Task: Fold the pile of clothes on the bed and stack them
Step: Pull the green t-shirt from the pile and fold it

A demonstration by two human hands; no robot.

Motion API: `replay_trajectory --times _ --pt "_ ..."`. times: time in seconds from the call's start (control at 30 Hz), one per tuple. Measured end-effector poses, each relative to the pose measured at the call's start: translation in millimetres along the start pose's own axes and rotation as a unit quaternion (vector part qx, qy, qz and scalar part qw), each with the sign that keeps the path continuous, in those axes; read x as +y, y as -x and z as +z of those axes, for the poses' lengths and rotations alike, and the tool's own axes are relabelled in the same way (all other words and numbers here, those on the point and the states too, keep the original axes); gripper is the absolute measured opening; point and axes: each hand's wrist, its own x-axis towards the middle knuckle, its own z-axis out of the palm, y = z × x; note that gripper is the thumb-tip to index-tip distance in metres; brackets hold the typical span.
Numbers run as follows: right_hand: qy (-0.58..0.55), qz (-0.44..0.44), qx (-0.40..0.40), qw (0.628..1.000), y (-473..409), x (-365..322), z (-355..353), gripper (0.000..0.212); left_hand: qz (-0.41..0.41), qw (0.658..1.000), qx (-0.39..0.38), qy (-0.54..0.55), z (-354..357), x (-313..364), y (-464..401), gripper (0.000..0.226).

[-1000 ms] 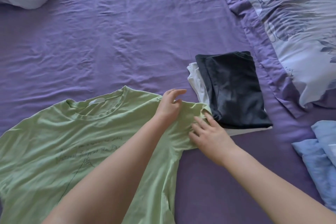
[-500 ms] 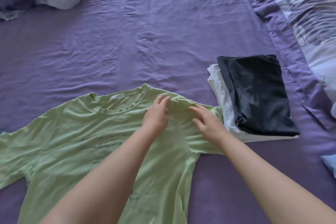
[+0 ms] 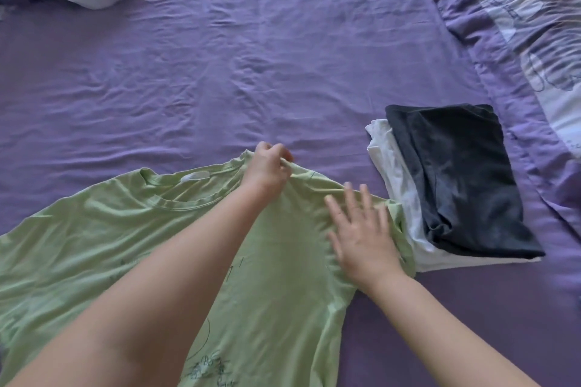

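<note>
On the purple bed [image 3: 283, 56], the green shirt [image 3: 94, 245] lies spread near left beside the folded stack [image 3: 456, 185]; the left hand [image 3: 267, 171] now pinches its shoulder, while the right hand [image 3: 361, 236], previously curled, now presses flat with fingers spread, smoothing the sleeve before folding.

Green T-shirt [image 3: 110, 239] lies flat on purple sheet [image 3: 251, 56]. Left hand [image 3: 267, 171] pinches its shoulder seam; right hand [image 3: 361, 239] presses flat on the sleeve. Folded stack [image 3: 456, 179] lies just right.
</note>
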Motion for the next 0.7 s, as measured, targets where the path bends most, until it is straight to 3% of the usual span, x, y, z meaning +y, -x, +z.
replay_trajectory --times 0.07,0.17,0.27,0.47,0.7 --pt "0.038 -0.053 -0.043 0.997 1 -3 10 0.059 0.049 0.998 -0.046 0.016 6 -2 11 0.040" --pt "0.040 -0.011 -0.083 0.996 -5 0 14 0.057 0.070 0.989 -0.069 -0.112 19 -21 40 0.061" --pt "0.048 0.023 -0.056 0.997 4 -17 16 0.059 0.037 0.976 -0.083 -0.195 30 -45 93 0.057" --pt "0.001 -0.089 -0.007 0.996 113 -65 39 0.055 -0.011 0.974 -0.133 -0.186 39 -58 209 0.058" --pt "-0.152 -0.036 0.008 0.988 254 -67 77 0.046 -0.005 0.964 -0.181 -0.195 49 -72 340 0.058"
